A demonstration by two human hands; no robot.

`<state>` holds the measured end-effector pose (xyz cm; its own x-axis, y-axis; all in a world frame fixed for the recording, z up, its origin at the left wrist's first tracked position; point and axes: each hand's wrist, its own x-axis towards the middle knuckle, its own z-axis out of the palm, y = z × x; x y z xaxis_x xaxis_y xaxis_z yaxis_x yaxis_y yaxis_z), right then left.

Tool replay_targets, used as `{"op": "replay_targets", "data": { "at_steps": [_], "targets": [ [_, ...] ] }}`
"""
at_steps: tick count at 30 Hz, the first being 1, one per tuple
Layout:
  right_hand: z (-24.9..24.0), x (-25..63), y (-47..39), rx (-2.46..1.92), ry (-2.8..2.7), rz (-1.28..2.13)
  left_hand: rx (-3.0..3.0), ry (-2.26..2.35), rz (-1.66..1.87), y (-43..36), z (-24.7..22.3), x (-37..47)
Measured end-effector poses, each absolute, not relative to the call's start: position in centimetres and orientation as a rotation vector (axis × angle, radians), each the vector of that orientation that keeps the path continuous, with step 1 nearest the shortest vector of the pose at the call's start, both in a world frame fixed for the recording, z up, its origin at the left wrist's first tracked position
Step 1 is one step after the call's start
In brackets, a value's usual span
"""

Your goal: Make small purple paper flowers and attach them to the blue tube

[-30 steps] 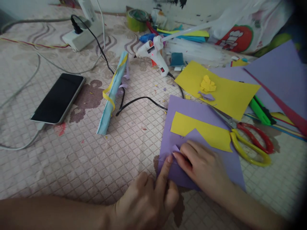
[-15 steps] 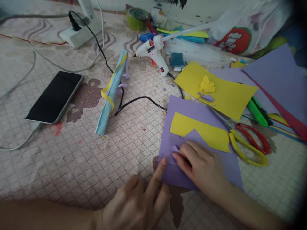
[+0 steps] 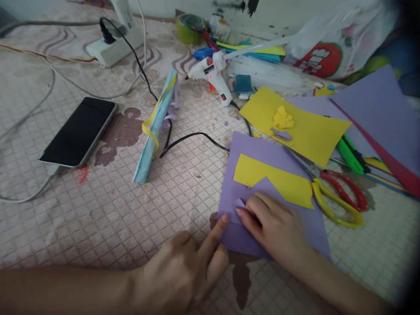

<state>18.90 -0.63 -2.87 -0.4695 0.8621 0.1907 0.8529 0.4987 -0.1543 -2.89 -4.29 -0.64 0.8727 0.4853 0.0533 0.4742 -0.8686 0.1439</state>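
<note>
The right hand (image 3: 275, 223) hides much of a smaller purple piece (image 3: 269, 186) lying on the purple sheet (image 3: 254, 145); its fingers are bent in, and whether they pinch the small folded flap (image 3: 240, 202) cannot be told. The left hand (image 3: 182, 267) stretches its index finger onto the sheet's left edge, other fingers curled, palm hidden. The scissors' (image 3: 316, 172) tips are hard to make out. The plastic bag's (image 3: 357, 33) contents are too blurred to name.
</note>
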Motion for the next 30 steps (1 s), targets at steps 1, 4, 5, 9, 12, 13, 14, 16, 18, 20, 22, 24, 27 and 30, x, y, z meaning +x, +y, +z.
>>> {"op": "replay_targets", "data": {
  "at_steps": [1,4,5,9,12,13,14,16,18,20,22,24,27,30],
  "targets": [
    [-2.9,18.9,-0.6,-1.462,-2.501,0.046,2.876,0.737,0.197,-4.1,-0.7,-3.2],
    [-2.9,18.9,-0.6,-1.459,-2.51,0.049,2.711,0.789,0.389,-3.2,-0.9,-4.2],
    [-3.0,18.8,-0.5,-1.457,-2.513,0.054,2.618,0.881,0.438,-2.9,-0.9,-4.3],
    [-3.0,18.8,-0.5,-1.457,-2.518,0.048,2.282,1.213,0.563,-1.3,-0.8,-4.2],
    [-2.9,18.8,-0.5,-1.452,-2.515,0.038,2.175,1.222,0.492,-0.6,-0.8,-3.5],
    [-2.9,18.9,-0.5,-1.452,-2.514,0.035,2.156,1.209,0.458,-0.5,-0.8,-3.2],
    [-2.9,18.9,-0.5,-1.453,-2.514,0.035,2.144,1.202,0.421,-0.4,-0.9,-3.0],
    [-2.9,18.9,-0.5,-1.453,-2.513,0.037,2.139,1.215,0.36,-0.3,-1.0,-2.6],
    [-2.9,19.0,-0.6,-1.451,-2.508,0.031,2.153,1.238,0.321,-0.2,-1.0,-2.4],
    [-2.9,18.9,-0.6,-1.444,-2.505,0.027,2.168,1.263,0.286,-0.1,-1.0,-2.2],
    [-2.9,18.9,-0.5,-1.443,-2.501,0.028,2.182,1.28,0.248,0.0,-0.8,-2.0],
    [-2.8,18.9,-0.5,-1.444,-2.499,0.035,2.2,1.286,0.216,0.1,-0.7,-1.8],
    [-2.8,18.8,-0.6,-1.45,-2.501,0.031,2.237,1.292,0.192,0.3,-0.6,-1.7],
    [-2.8,18.8,-0.6,-1.455,-2.504,0.023,2.286,1.303,0.21,0.3,-0.8,-1.7]
  ]
}}
